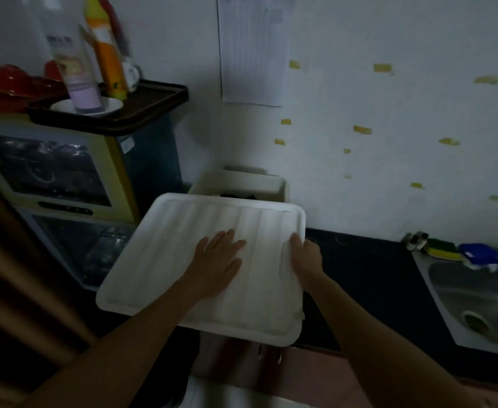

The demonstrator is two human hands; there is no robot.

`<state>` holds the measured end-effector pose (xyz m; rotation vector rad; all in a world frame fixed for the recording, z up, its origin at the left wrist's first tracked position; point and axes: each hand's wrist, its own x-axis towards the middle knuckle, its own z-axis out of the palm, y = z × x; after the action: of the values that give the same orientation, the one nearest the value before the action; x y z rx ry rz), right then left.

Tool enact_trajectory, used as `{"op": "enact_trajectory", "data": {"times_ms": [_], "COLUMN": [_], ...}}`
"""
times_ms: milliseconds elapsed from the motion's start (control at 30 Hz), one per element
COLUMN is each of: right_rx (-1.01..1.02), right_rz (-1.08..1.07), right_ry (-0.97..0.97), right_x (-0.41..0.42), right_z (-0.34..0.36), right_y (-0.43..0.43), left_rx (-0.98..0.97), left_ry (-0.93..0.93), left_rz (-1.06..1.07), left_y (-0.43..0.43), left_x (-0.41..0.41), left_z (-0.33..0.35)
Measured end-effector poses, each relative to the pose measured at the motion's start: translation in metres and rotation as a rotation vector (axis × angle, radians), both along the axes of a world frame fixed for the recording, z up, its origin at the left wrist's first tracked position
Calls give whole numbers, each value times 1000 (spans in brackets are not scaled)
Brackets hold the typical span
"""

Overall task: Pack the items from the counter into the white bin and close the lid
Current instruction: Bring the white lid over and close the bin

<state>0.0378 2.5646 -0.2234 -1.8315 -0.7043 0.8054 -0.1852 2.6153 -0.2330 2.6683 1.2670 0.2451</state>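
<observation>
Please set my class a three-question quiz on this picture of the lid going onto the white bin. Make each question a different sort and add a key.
1. True or false: the left hand lies flat, fingers straight, on top of the white lid.
2. Multiple choice: where does the right hand grip the lid? A) its right edge B) its far edge C) its near left corner
3. Fill in the gap: the far rim of the white bin shows beyond the lid, so the bin is not yet fully ____.

Key: 1 true; 2 A; 3 closed
</observation>
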Motion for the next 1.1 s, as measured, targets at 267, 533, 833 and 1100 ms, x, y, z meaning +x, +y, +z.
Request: {"op": "enact_trajectory", "data": {"times_ms": [267, 533, 833, 1100], "right_rx": [-16, -153, -240, -111], "right_rz": [-36, 151, 558, 692], "right_ry": [-108, -471, -958, -959], "right_x": [14, 22, 37, 73], "right_z": [-7, -4, -15, -15], "right_y": [32, 82, 146, 193], "left_rx": [-38, -25, -48, -71], "left_ry": [46, 62, 19, -45], "left_rz": [-51, 129, 441, 693], "left_y": [41, 65, 85, 93], "left_x": [9, 34, 90, 146], "left_z": [-14, -15, -15, -11]}}
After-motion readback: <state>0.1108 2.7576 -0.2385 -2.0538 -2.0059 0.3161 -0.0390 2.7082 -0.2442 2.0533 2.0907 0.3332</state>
